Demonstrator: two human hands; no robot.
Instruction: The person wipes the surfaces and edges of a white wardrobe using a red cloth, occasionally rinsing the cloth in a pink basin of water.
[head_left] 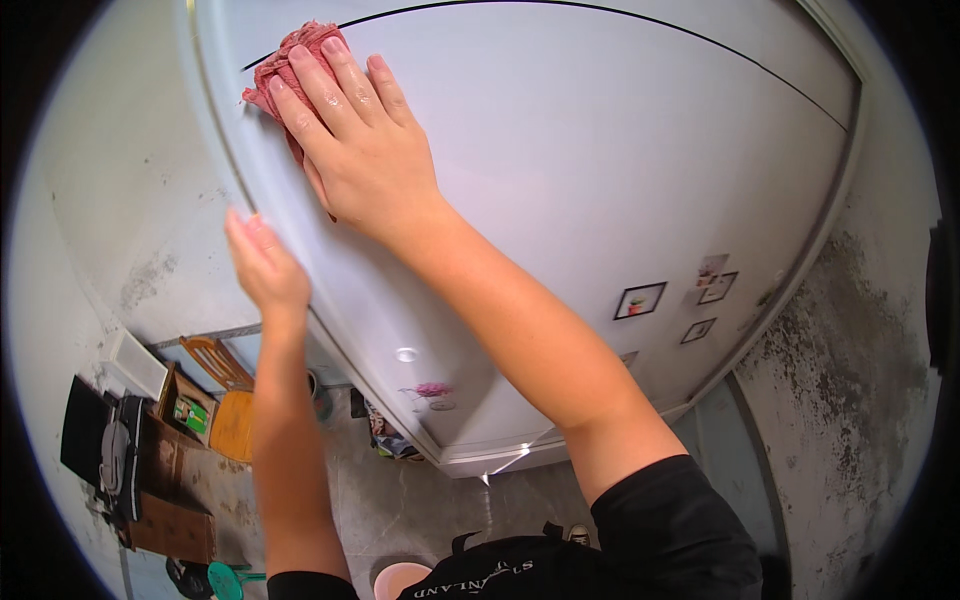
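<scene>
My right hand (365, 150) presses a crumpled, damp-looking red cloth (305, 50) against the upper left of a tall white wardrobe door (600, 150). Its fingers are stretched over the cloth, and water glistens on them. The cloth reaches the door's left edge, just below a dark horizontal gap. Lower and further left, my left hand (268, 262) is raised beside the wardrobe's side edge, slightly blurred. No object shows in it, and its fingers point upward. I cannot tell whether its fingertips touch the edge.
Small framed plant pictures (640, 300) and a pink flower print (432, 389) decorate the door. At left stand a wooden chair (235, 415) and a black bag (125, 455). A pink basin (402, 580) is on the floor by me. The right wall (830, 330) has dark stains.
</scene>
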